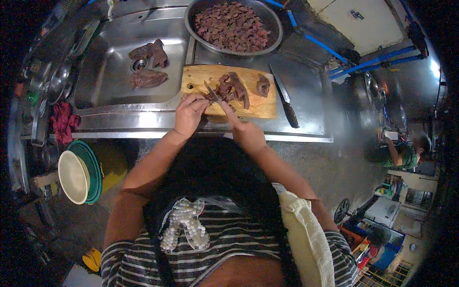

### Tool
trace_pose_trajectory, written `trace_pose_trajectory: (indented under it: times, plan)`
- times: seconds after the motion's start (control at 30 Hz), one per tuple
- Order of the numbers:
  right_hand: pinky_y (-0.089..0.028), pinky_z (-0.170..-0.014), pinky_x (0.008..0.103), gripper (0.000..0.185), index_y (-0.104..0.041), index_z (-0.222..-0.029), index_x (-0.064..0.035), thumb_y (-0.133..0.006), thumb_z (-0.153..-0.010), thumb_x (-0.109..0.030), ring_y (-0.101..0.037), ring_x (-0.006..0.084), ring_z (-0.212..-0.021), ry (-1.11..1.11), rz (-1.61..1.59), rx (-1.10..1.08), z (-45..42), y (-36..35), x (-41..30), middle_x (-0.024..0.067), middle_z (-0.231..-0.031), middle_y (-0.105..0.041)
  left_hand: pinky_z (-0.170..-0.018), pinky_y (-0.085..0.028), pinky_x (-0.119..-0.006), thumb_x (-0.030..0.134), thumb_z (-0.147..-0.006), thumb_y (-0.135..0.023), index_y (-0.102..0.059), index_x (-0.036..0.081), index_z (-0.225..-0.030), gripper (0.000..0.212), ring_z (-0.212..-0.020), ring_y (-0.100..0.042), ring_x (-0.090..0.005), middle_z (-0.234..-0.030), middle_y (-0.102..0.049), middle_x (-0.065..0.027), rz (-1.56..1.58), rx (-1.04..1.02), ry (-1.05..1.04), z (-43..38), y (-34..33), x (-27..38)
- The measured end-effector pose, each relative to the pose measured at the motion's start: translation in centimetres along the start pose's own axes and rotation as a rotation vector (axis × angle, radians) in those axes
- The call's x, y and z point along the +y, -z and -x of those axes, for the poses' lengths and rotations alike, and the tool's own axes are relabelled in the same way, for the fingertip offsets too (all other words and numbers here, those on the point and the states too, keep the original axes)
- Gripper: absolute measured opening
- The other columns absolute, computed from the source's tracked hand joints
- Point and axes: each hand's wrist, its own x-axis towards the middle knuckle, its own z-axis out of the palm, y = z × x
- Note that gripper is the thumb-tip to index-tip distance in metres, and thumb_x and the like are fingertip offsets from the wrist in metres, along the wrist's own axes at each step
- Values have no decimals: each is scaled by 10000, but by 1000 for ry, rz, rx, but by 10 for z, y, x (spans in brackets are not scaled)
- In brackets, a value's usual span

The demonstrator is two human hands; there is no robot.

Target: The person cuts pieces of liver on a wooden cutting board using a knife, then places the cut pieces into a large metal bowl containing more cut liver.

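My right hand (247, 133) grips a small knife (214, 92), its blade lying over the left part of a wooden cutting board (265, 107). At the board's lower left edge, my left hand (191, 111) pinches a bit of dark meat, mostly hidden by the fingers. Cut pieces and a long strip of dark meat (239, 89) lie right of the blade. A separate chunk of meat (263, 85) rests near the board's right end. Beyond the board stands a metal basin (190, 27) holding many small pieces of meat (233, 27).
A larger knife (285, 97) lies right of the board on the steel counter (312, 104). Several large meat pieces (150, 78) lie in the steel sink (104, 82) at left. A red cloth (64, 122) hangs at the counter edge. Another person (405, 154) is far right.
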Motion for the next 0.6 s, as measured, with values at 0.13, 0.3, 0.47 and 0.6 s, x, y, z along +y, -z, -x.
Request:
trace_pose_trajectory:
  times: [0.13, 0.3, 0.47, 0.6]
  plan:
    - [-544, -512, 508, 812, -238, -1577, -348, -592, -887, -106, -657, 376, -529, 28, 55, -41, 7, 11, -2, 174, -586, -638, -886, -537, -414, 29, -770, -740, -757, 57, -891, 125, -947, -669, -318, -981, -704, -112, -66, -45, 32, 0, -2, 0]
    - [-544, -533, 526, 824, -226, -1582, -339, -586, -880, -103, -672, 381, -564, -9, 27, -170, 8, 18, -8, 193, -622, -654, -895, -534, -428, -8, -772, -704, -736, 40, -899, 140, -943, -665, -341, -972, -701, -135, -95, -74, -3, -2, 3, 3]
    - [-538, -536, 521, 789, -233, -1585, -317, -558, -900, -98, -678, 380, -577, 31, 40, -167, -11, 6, -11, 204, -641, -659, -915, -523, -433, -14, -774, -695, -717, 28, -903, 138, -912, -658, -353, -953, -693, -151, -96, -103, -30, -6, 8, 4]
    - [-536, -514, 495, 762, -248, -1583, -307, -542, -917, -84, -677, 379, -578, 36, 9, -73, -32, -18, -8, 213, -657, -661, -849, -524, -423, -18, -748, -709, -698, 30, -842, 105, -845, -645, -317, -889, -690, -103, -88, -58, -87, -8, 5, 7]
